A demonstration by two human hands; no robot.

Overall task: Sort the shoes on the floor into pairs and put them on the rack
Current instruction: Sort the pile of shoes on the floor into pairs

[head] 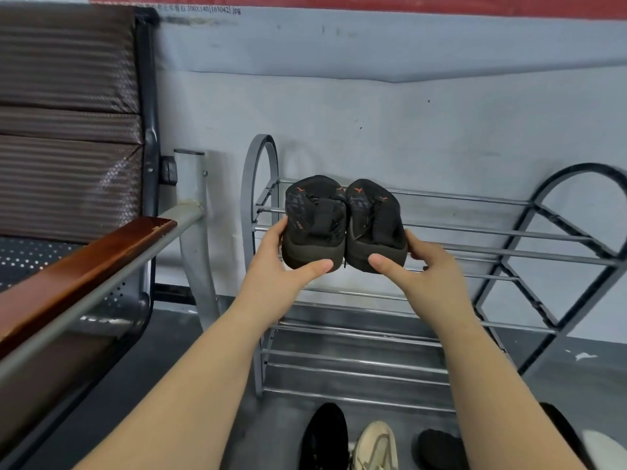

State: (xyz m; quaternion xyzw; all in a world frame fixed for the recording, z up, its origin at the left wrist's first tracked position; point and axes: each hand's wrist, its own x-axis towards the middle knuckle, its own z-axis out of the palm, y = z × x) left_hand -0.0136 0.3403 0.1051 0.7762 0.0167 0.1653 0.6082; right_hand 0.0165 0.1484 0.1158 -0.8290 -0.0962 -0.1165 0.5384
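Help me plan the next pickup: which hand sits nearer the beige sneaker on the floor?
Neither clearly: left hand and right hand each grip a black shoe over the rack; the beige sneaker lies between them.

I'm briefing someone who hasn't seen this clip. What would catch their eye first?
A pair of black shoes with orange marks, pressed side by side at centre, left hand and right hand gripping them before the metal rack. More shoes on the floor wait below.

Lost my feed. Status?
Left hand and right hand hold black shoes together at rack top. More shoes on floor. Nothing blocking.
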